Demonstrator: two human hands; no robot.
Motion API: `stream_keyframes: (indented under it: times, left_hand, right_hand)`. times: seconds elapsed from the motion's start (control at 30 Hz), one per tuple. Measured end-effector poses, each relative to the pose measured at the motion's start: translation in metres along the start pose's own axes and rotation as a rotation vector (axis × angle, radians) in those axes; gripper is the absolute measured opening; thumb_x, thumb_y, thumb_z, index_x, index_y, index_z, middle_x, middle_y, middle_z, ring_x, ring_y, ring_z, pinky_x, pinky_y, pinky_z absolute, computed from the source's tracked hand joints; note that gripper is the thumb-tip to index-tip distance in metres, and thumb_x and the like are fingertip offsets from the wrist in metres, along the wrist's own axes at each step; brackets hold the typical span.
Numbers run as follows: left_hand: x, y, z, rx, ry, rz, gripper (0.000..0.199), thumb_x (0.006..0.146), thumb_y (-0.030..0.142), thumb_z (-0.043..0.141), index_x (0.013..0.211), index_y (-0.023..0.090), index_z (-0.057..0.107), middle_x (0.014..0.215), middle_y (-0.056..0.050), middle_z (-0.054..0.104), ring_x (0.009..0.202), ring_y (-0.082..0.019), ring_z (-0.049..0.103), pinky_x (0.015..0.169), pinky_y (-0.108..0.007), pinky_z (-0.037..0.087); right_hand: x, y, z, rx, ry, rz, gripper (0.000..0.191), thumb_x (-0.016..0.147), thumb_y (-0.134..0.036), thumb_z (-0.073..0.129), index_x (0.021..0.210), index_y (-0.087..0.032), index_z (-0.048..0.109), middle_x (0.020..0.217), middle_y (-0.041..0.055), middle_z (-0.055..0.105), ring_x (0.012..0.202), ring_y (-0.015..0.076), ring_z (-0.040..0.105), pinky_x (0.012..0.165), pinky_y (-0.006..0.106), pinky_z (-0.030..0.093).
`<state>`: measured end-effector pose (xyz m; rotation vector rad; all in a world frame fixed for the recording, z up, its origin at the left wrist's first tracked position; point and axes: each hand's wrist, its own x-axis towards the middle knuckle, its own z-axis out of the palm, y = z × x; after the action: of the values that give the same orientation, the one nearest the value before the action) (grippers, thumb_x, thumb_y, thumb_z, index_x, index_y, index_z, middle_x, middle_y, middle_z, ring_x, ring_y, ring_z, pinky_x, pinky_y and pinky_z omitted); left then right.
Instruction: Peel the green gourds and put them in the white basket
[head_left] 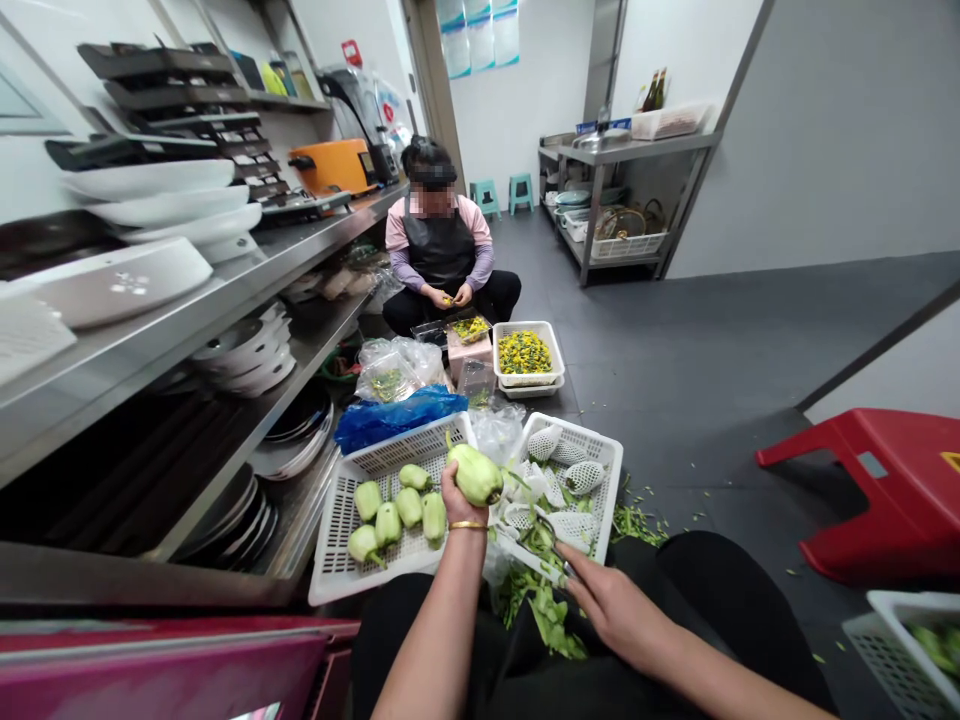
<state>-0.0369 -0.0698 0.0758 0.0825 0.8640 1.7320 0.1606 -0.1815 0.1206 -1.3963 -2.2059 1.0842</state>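
Observation:
My left hand (456,495), a yellow bangle at its wrist, grips a pale green, peeled-looking gourd-like vegetable (477,474) with a short stem. It is raised over the gap between two white baskets. My right hand (604,598), lower and to the right, is closed around the handle of a metal peeler (553,536); its tip is blurred against the peelings. Several similar pale vegetables (409,507) lie in the left basket (324,540). Inside the right basket (613,480) are items in white foam nets (584,477), some nets looking slack. Green peelings (555,622) are heaped below my hands.
A co-worker (439,240) crouches ahead, handling small yellow flowers near a flower-filled basket (528,352). Metal shelving (225,310) with dishes runs along the left. A red stool (870,490) and another white basket (892,650) stand right. Blue plastic (401,418) lies behind the left basket.

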Motion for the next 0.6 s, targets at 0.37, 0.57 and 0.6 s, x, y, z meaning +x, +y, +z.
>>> stream_keyframes:
  times: [0.37,0.57,0.6]
  left_hand:
    - [0.002,0.012,-0.003,-0.010,-0.113,-0.045,0.039,0.066,0.044,0.053,0.089,0.015,0.065,0.074,-0.009,0.065,0.070,-0.024,0.062,0.063,-0.037,0.049]
    - [0.031,0.025,-0.029,0.036,0.001,-0.217,0.026,0.067,0.039,0.054,0.078,0.017,0.063,0.074,-0.010,0.063,0.078,-0.027,0.061,0.067,-0.043,0.050]
    - [0.037,0.027,-0.035,0.078,0.052,-0.197,0.024,0.066,0.038,0.054,0.076,0.018,0.062,0.074,-0.010,0.063,0.078,-0.027,0.061,0.067,-0.044,0.050]
  right_hand:
    - [-0.002,0.002,0.010,0.054,-0.098,0.035,0.045,0.084,-0.030,0.043,0.126,-0.018,0.053,0.105,0.0125,0.070,0.098,0.0257,0.065,0.086,0.036,0.049]
    - [-0.005,0.059,-0.014,0.175,0.020,0.134,0.047,0.082,-0.046,0.041,0.116,-0.021,0.061,0.114,0.0075,0.066,0.107,0.0272,0.059,0.092,0.040,0.045]
    - [0.002,0.062,-0.020,0.188,0.032,0.138,0.047,0.082,-0.047,0.041,0.114,-0.021,0.062,0.110,0.0070,0.068,0.105,0.0275,0.060,0.090,0.040,0.047]
